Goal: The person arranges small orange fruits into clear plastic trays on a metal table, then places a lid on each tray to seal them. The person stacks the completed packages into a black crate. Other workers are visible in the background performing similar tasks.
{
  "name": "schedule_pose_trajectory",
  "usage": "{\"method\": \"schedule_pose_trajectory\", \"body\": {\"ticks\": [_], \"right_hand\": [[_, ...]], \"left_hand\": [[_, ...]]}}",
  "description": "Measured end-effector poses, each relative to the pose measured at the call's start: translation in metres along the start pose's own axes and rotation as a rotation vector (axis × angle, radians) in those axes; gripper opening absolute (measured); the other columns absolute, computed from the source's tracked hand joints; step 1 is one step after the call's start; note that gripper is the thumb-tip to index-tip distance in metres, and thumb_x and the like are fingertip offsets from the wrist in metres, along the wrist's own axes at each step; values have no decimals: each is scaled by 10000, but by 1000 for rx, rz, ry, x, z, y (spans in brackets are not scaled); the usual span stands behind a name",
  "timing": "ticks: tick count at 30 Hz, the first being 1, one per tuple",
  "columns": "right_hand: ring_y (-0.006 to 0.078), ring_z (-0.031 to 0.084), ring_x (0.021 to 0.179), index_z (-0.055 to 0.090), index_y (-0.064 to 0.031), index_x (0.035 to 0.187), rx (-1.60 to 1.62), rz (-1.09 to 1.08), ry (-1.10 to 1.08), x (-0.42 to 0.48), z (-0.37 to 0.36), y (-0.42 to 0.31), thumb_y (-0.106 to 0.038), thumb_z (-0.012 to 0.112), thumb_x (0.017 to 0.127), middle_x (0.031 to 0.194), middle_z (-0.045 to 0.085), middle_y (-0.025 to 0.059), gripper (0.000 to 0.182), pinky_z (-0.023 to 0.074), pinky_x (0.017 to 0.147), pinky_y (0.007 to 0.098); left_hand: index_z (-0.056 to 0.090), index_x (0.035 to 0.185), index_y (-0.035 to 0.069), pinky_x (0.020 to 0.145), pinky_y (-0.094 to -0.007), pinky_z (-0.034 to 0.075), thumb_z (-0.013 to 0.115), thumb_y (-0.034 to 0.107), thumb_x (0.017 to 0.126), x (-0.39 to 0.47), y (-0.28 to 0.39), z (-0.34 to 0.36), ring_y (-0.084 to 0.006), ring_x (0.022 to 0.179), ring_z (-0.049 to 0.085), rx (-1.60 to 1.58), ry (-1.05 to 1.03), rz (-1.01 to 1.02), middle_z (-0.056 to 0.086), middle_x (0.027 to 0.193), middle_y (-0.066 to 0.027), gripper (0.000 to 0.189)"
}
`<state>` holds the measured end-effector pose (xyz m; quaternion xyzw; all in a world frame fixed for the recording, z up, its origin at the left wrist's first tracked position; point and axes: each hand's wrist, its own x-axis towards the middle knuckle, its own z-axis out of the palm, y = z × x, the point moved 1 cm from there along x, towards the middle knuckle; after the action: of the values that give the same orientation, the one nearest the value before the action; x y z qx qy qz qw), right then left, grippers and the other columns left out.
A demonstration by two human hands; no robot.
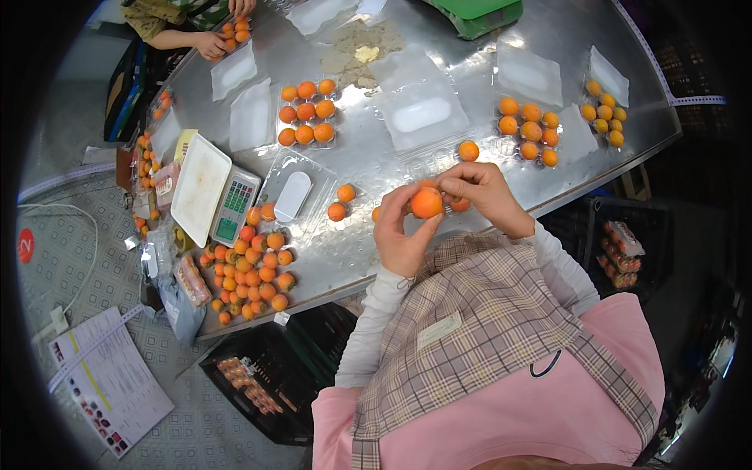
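My left hand (404,229) holds an orange persimmon-like fruit (426,202) between thumb and fingers above the metal table's near edge. At the fruit's upper right, the fingertips of my right hand (484,194) are pinched together; whether they grip something small is not visible. Beneath and behind my hands lies a clear plastic tray, partly hidden, with several fruits, one of them (469,151) at its upper right. Two more fruits (341,202) sit to the left of my hands. A heap of loose fruits (252,270) covers the table's near left part.
A digital scale (235,202) stands behind the heap, beside a clear tray with a white pad (293,197). Filled trays of fruit (306,111) stand farther back and right (530,130). A green crate (476,14) is at the far edge. Another person's hand (210,45) touches fruit at upper left.
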<state>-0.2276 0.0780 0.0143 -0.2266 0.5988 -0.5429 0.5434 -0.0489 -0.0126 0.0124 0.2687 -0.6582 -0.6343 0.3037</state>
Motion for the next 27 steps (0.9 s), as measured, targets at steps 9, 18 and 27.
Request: {"method": "schedule_pose_trajectory", "body": {"ticks": [9,18,27], "right_hand": [[146,678,1061,551,23,1381,160,-2,-184,-12,23,4,-186,700,980,1208,674,99,476,554,917,287],[164,641,1173,515,-4,1444,183,-79,-158,-15,22,3,-61,773,890,1286,648,107,614,528,1015,308],[178,607,1215,478,18,1475,163,-37,-263,-19,19,0,-142,641,989,1319,614,101,537,490,1048,315]], "left_hand": [[585,1366,20,898,-359,533,786,-23,740,1,9,3,-249,1053,642,520,44,275,592,1258,-143,659],[577,1372,21,872,-325,544,709,-10,851,-12,0,-9,-180,987,659,-14,73,-106,564,1273,-108,538],[647,1315,-14,808,-279,557,664,91,994,-10,8,-4,-156,925,673,-159,33,-249,606,1162,-87,338]]}}
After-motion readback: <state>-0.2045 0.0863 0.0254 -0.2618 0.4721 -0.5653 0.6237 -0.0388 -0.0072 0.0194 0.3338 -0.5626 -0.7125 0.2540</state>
